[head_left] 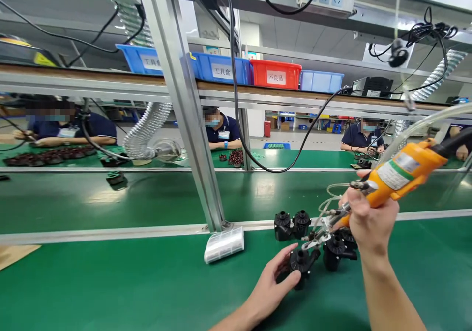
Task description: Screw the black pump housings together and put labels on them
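Note:
My left hand (277, 281) is closed around a small black pump housing (301, 262) that stands on the green work surface. In my right hand (371, 223) is an orange electric screwdriver (400, 173), its fingers wrapped round the body. The metal tip assembly (319, 237), with thin clear tubes, slants down to the left and ends close to the top of the held housing. Whether the tip touches it I cannot tell. More black housings (334, 252) stand just right of it, partly behind the tool. Another pair of black housings (292, 224) sits behind.
A clear-wrapped white packet (224, 245) lies beside the metal post (188, 124). Blue bins (225, 70) and a red bin (276, 75) line the shelf above. A black cable (236, 100) hangs in front. Across the green conveyor (155, 198), several co-workers sit.

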`<control>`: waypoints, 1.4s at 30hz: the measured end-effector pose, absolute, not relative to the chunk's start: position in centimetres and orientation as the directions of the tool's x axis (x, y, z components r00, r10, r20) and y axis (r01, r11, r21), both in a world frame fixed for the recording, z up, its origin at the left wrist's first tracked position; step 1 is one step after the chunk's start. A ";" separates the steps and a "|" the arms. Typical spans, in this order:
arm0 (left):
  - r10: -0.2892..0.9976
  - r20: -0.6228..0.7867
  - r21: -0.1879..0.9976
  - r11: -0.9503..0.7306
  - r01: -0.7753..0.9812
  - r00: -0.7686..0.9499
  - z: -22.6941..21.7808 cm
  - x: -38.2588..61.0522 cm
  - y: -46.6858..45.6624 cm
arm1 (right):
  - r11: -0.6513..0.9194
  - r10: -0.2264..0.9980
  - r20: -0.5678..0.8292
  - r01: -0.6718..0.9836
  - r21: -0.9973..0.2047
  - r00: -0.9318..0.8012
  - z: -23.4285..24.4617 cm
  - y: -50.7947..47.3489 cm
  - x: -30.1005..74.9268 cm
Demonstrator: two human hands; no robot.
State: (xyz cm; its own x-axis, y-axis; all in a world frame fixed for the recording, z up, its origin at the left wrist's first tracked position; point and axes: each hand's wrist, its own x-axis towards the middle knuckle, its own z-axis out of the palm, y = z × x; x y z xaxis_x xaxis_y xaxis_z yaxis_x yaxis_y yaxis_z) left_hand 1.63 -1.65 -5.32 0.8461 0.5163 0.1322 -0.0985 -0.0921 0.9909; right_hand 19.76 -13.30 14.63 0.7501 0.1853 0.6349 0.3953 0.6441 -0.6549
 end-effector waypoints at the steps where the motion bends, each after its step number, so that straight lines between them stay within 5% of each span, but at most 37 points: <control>1: 0.539 0.129 0.991 -0.105 -0.086 0.832 -5.2 1.9 -1.8 | 0.644 0.199 0.631 0.385 -0.661 0.750 14.8 -12.9 19.4; 25: 0.574 0.044 0.996 0.039 -0.081 0.818 -3.8 2.7 -2.4 | 0.540 0.529 0.576 0.277 -0.795 0.623 13.1 -9.1 17.6; 35: 0.585 0.071 0.997 -0.011 -0.080 0.808 -4.3 2.5 -2.1 | 0.538 0.460 0.591 0.322 -0.779 0.662 13.0 -9.1 18.1; 42: 0.545 0.126 0.989 -0.131 -0.064 0.829 -5.0 2.5 -2.6 | 0.559 0.234 0.660 0.457 -0.692 0.713 14.9 -16.7 20.5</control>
State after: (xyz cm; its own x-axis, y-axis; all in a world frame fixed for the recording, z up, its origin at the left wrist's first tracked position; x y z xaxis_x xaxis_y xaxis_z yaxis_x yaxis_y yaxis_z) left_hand 2.48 -2.62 -4.96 0.8291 0.5448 0.1256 -0.0639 -0.1309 0.9893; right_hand 20.50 -16.66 14.94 0.7134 0.2341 0.6605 0.4571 0.5589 -0.6919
